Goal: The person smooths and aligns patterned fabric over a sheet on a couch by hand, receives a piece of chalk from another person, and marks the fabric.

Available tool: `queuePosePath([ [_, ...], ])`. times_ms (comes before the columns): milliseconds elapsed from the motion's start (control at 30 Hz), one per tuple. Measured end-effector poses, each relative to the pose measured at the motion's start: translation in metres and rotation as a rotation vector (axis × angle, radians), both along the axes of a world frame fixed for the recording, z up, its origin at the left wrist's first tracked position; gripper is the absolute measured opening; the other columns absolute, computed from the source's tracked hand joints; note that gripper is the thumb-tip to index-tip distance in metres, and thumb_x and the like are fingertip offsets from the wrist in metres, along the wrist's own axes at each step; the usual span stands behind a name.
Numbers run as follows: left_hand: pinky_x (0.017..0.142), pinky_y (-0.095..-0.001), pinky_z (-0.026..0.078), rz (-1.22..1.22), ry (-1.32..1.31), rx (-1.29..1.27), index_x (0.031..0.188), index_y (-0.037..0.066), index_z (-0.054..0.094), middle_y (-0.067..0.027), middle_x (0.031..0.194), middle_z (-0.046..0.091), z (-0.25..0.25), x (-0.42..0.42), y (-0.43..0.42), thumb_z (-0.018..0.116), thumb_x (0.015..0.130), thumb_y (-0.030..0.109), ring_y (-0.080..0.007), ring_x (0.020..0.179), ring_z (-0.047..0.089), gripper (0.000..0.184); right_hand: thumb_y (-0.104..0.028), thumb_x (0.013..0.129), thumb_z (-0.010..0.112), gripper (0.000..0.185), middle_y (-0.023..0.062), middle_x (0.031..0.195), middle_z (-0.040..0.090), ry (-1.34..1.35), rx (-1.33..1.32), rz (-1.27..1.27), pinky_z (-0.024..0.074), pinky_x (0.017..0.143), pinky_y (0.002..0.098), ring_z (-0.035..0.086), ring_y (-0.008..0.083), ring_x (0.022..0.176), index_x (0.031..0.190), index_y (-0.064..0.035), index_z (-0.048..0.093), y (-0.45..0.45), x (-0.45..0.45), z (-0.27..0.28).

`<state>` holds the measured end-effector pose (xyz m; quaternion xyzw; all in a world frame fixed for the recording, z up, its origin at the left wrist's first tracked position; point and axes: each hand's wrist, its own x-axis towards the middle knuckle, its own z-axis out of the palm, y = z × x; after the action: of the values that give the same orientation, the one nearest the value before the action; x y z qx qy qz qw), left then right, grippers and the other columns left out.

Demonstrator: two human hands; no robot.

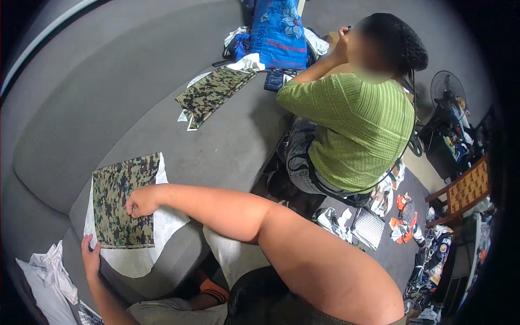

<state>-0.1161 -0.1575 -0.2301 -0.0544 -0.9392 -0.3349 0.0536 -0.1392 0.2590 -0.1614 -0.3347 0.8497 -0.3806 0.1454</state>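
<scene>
A camouflage fabric piece (122, 203) lies flat on a white sheet (138, 264) on the grey couch seat. My right hand (144, 201) rests over the middle of the camouflage piece, its fingers curled together. Whatever those fingers may hold is too small or hidden to make out. At the lower left corner of the cloth is my left hand (91, 254), thumb and fingers apart, touching the edge of the white sheet. A row of pale stitching runs along the camouflage piece's lower edge.
Farther up the grey couch (216, 157) lies a second camouflage piece (214, 92). A blue printed bag (279, 38) stands beyond it. A person in a green top (360, 124) sits to the right. White cloth (49, 281) lies lower left; scraps (403, 219) litter the floor.
</scene>
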Motion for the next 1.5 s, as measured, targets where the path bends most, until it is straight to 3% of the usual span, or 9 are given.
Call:
queuePosePath([
  [1500,0.111,-0.0358,0.03,0.014,-0.017,0.015,0.122,0.0,0.058,-0.0166,0.139,0.047,-0.003,-0.001,-0.003,0.068,0.082,0.007,-0.0292,0.131,0.043,0.042,-0.032,0.083,0.067,0.032,0.0108,0.095,0.071,-0.01,0.0,0.005,0.0511,0.081,0.0374,0.067,0.0279,0.091,0.109,-0.0143,0.069,0.001,-0.001,-0.001],
])
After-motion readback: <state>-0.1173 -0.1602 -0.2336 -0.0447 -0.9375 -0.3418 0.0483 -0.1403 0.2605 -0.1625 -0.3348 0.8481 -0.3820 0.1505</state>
